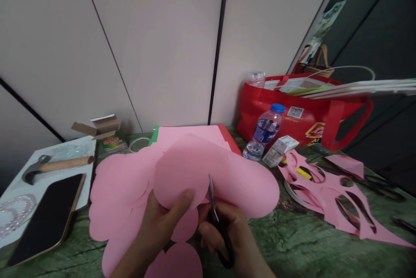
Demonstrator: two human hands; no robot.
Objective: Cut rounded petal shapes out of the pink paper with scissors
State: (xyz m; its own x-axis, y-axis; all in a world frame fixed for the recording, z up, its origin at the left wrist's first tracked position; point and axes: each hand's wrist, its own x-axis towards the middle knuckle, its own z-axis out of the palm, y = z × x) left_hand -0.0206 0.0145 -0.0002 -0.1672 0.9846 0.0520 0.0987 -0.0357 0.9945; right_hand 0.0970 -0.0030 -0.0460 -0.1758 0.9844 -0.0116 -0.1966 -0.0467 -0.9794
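My left hand point(160, 221) pinches the lower edge of a pink paper petal point(182, 174), thumb on top. My right hand point(224, 234) grips black-handled scissors point(216, 217), their blades pointing up into the petal's lower edge. Under the held petal lie more rounded pink paper cut-outs point(120, 191), overlapping on the green table point(292, 243). Another pink rounded piece point(178, 263) sits below my hands. A stack of pink, green and red paper sheets point(191, 132) lies behind.
Pink paper offcuts point(328, 191) lie at the right with a roll of tape beneath. A water bottle point(264, 132), a small white carton point(279, 148) and a red bag point(305, 117) stand behind. At the left are a phone point(48, 215), a hammer point(55, 166) and an open small box point(104, 132).
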